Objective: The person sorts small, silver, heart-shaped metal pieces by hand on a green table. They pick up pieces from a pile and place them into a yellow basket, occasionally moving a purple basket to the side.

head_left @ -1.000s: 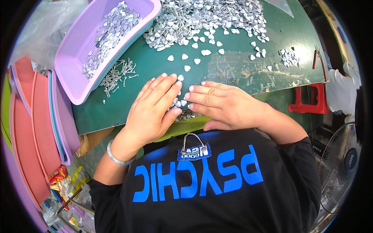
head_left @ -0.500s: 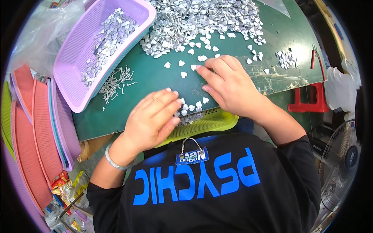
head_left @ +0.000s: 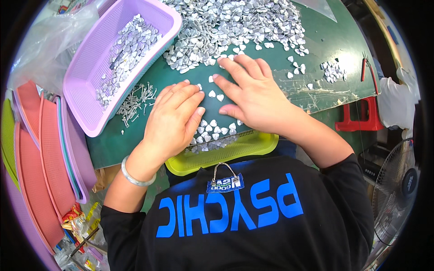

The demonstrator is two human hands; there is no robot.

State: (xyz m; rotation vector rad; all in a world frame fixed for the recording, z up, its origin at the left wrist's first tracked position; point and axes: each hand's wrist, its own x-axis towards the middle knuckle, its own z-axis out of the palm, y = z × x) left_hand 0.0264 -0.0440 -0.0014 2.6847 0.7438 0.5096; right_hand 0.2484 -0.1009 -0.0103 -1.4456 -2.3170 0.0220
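Silver hearts [head_left: 208, 128] lie loose just beyond the lime tray [head_left: 257, 142], more inside it. Both hands have shifted farther from the tray, toward the pile [head_left: 239, 27], leaving that batch uncovered. Left hand [head_left: 169, 119]: fingers flat, together, fingertips at one heart. Right hand [head_left: 257, 95]: fingers spread, fingertips at stray hearts. Neither visibly grasps anything.

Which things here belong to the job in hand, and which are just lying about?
Seemingly in use: pile of heart-shaped pieces; loose hearts by the left hand and right hand; yellow-green basket at the table edge.

Apparently just lying about: thin metal pins; red-handled pliers; red stool; fan; stacked baskets at far left.
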